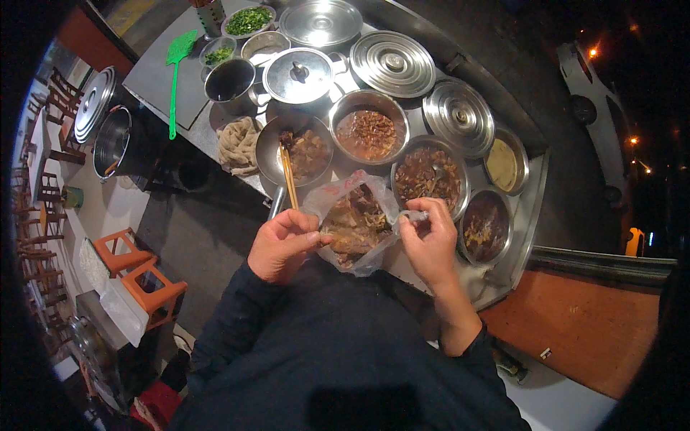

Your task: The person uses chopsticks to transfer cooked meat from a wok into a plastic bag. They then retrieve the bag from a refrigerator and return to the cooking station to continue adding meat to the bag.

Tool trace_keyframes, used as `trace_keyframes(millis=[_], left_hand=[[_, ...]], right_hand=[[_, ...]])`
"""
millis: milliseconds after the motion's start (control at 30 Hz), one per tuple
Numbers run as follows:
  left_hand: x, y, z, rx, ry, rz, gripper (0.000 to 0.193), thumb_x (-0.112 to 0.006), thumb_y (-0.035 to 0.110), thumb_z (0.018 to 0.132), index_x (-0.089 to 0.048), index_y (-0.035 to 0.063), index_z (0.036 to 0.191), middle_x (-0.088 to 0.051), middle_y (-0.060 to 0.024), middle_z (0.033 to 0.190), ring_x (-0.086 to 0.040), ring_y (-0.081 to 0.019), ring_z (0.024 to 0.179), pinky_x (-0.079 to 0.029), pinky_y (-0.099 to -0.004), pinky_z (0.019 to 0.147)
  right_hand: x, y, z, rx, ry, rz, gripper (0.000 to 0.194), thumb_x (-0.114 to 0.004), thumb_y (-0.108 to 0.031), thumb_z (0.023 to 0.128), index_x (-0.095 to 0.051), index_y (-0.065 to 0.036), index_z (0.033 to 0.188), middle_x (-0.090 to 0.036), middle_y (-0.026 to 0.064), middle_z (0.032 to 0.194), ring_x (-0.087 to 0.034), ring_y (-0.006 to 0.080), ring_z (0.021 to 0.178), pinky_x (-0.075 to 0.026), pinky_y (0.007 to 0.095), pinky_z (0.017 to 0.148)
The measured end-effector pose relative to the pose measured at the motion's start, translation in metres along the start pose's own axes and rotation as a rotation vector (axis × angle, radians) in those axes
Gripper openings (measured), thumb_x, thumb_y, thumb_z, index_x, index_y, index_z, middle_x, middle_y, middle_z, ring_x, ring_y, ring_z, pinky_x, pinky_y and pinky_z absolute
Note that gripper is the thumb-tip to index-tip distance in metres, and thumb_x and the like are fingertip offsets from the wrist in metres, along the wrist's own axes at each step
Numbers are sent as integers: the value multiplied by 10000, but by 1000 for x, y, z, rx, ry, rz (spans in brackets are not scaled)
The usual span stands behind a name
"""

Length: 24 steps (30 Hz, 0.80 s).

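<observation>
Between my hands a clear plastic bag (356, 221) hangs with its mouth spread, and chunks of cooked meat (353, 231) show inside. My left hand (285, 242) pinches the bag's left edge. On the right side, my right hand (431, 231) grips the gathered rim between thumb and fingers. Just beyond the bag stands a metal pan (269, 161) with some meat in brown sauce (310, 156). A pair of wooden chopsticks (288, 175) leans in that pan, their near ends close to my left hand. The pan's handle (277, 202) points towards me.
Around the bag stand a pot of reddish stew (369, 132), a pot with a spoon (426, 175) and a bowl of dark sauce (486, 229). Metal lids (393, 63) lie behind. A folded cloth (237, 145) and green fly swatter (175, 86) are left; orange stools (153, 285) stand below.
</observation>
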State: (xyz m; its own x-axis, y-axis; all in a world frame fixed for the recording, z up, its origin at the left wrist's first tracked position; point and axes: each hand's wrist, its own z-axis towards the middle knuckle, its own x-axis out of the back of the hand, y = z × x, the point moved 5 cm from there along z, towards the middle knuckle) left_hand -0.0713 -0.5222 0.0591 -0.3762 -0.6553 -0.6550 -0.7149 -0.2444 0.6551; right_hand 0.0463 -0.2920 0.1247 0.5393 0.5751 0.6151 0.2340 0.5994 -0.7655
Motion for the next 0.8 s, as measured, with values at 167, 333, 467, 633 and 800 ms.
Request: trace_keyframes(millis=[167,333,467,633,800], left_hand=[[-20,25,-7,-7,-140,-88,104,-683,25,940,-601,24,1003,-561,-62,961,-606,-154,848,-565,-393,935],[-22,33,-4,-43,-219,-1,107,-675,59,947,-603,23,1018,-572,-76,1007,-580,-130,810,-559,-379,936],[-17,35,-5,-28,-207,88,131,-662,72,938,-605,20,1044,-554,-88,1047,-608,-167,901,-575,-407,917],[-23,37,-2,-58,-243,76,145,-660,67,944,-593,12,1060,-542,-100,1065,-597,-179,908,-575,-413,923],[-20,37,3,-21,-242,136,141,-668,76,949,-602,16,1058,-550,-97,1045,-588,-174,906,-569,-406,921]], right_hand=[[-19,-64,-20,339,-320,403,153,-742,11,828,-655,-25,949,-659,122,907,-677,272,785,-554,369,687],[-101,43,-49,141,-554,-275,215,-738,-29,816,-642,19,1003,-647,231,1046,-652,423,987,-546,474,822],[-107,66,-56,156,-576,-624,186,-667,-53,836,-633,25,1001,-613,265,1126,-625,435,1100,-535,519,892],[-115,83,-62,78,-620,-668,227,-678,-83,827,-619,9,1026,-607,271,1104,-614,429,1135,-525,544,905],[-123,106,-72,-188,-657,-607,419,-816,-182,782,-583,-17,1089,-623,241,1100,-621,434,1130,-532,530,899]])
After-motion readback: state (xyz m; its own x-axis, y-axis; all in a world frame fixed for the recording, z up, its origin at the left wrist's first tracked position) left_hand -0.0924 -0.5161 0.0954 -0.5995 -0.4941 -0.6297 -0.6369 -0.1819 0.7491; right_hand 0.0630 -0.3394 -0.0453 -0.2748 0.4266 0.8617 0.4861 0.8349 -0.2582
